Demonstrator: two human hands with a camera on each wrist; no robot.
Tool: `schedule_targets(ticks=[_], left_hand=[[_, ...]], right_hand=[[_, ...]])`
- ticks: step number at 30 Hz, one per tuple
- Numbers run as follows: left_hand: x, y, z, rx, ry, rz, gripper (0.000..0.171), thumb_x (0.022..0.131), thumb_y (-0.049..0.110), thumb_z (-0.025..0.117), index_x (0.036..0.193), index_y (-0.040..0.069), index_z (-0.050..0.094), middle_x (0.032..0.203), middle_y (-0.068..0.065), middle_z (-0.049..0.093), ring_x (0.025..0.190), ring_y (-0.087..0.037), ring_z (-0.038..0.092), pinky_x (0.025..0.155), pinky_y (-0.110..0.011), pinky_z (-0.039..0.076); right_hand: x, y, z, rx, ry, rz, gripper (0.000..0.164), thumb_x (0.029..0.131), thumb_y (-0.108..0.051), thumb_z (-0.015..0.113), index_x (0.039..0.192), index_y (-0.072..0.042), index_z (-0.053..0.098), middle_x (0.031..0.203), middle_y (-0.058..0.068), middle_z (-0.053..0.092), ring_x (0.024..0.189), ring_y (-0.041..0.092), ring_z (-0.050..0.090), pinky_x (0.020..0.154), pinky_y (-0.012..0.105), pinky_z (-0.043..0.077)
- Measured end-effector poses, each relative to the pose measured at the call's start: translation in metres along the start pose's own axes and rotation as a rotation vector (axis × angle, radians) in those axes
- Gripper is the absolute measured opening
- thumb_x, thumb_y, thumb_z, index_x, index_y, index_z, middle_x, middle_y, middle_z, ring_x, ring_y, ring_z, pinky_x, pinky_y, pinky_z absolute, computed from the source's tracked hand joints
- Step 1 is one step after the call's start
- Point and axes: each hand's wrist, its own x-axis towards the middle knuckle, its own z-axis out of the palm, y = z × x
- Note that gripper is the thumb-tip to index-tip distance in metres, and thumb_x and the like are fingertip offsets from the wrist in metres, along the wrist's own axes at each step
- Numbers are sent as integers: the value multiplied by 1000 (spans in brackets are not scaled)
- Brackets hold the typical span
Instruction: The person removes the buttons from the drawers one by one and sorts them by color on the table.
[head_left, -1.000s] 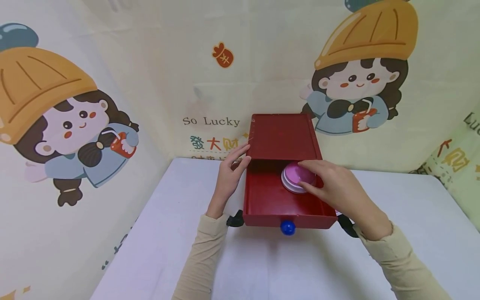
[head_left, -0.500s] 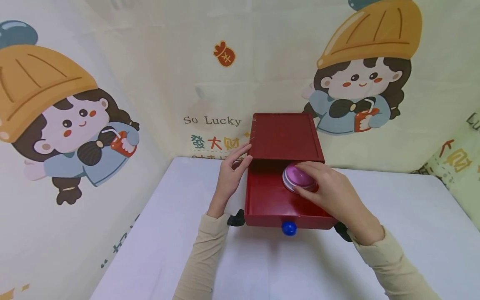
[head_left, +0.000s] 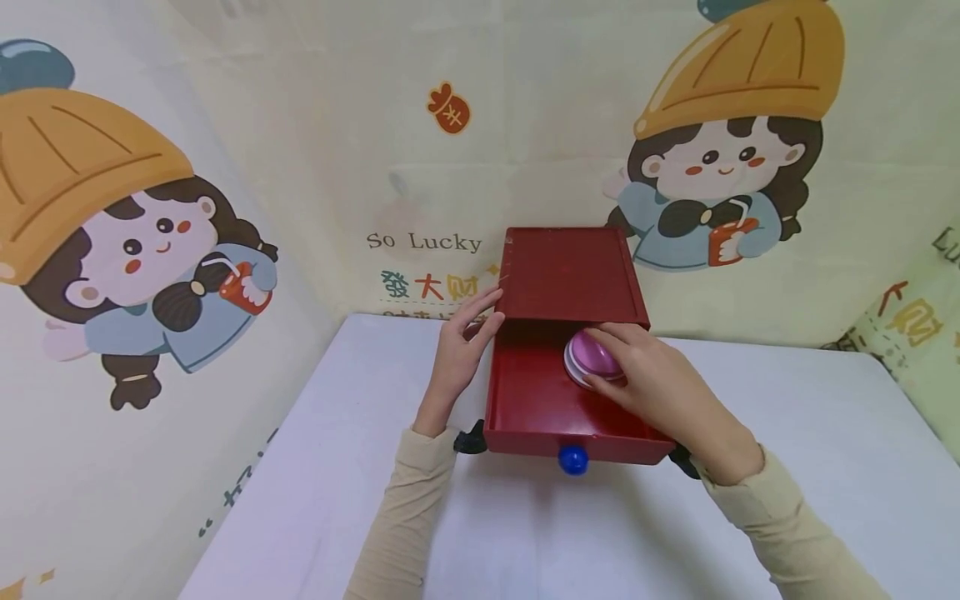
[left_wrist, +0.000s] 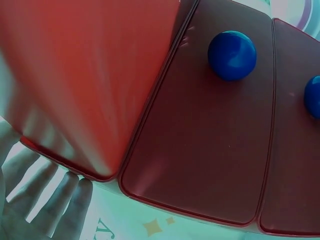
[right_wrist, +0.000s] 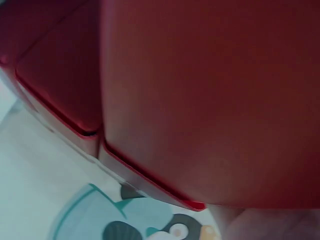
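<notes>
A red drawer cabinet [head_left: 567, 275] stands against the back wall, its top drawer [head_left: 525, 408] pulled out towards me. In the drawer, at the right rear, sits a round white object with a pink top [head_left: 587, 350]. My right hand [head_left: 660, 379] reaches over the drawer's right side and grips that round object between fingers and thumb, partly covering it. My left hand [head_left: 459, 354] rests along the cabinet's left side with fairly straight fingers. The left wrist view shows those fingers [left_wrist: 72, 205] against the cabinet's far edge. A blue knob [head_left: 573, 460] marks the drawer front.
Lower drawers with a blue knob [left_wrist: 232, 55] show in the left wrist view. The cabinet stands on a white tabletop [head_left: 300, 500]. Cartoon-printed cloth [head_left: 352, 150] hangs behind and at both sides. Dark wrist-worn devices [head_left: 470, 437] sit beside the drawer.
My right hand has shifted slightly left and closer around the round object, its thumb lower on it. The drawer front tips slightly lower. My left hand stays against the cabinet.
</notes>
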Motion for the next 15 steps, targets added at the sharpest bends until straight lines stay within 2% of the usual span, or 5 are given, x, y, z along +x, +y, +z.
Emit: schedule_targets(ticks=[5,8,12,15], left_hand=[[-1,1,0,7,-4,-4,40,99,24,61,139,18,59,147,6,52,133,-13,49,101,-49,50],[-1,1,0,-4,-4,-11,41,99,21,61,140,13,58,149,0,51,134,-17,48,102,-50,49],[0,1,0,-10,-3,-8,41,99,20,61,140,12,58,150,-5,50,134,-19,48,102,-50,49],[0,0,0,0,2,-11,40,99,21,61,139,16,59,148,0,51,133,-15,48,101,-47,50]], right_hand=[[4,2,2,-110,-29,-70,66,80,-23,84,135,0,57,130,20,59,119,38,57,88,53,56],[6,2,3,-152,-33,-102,65,81,-25,83,134,1,57,128,20,60,116,37,58,89,52,56],[7,4,4,-187,-35,-130,65,81,-27,83,134,1,57,126,19,60,113,36,58,90,51,55],[8,4,5,-191,-39,-137,66,80,-27,84,134,0,56,126,19,59,113,36,58,90,51,55]])
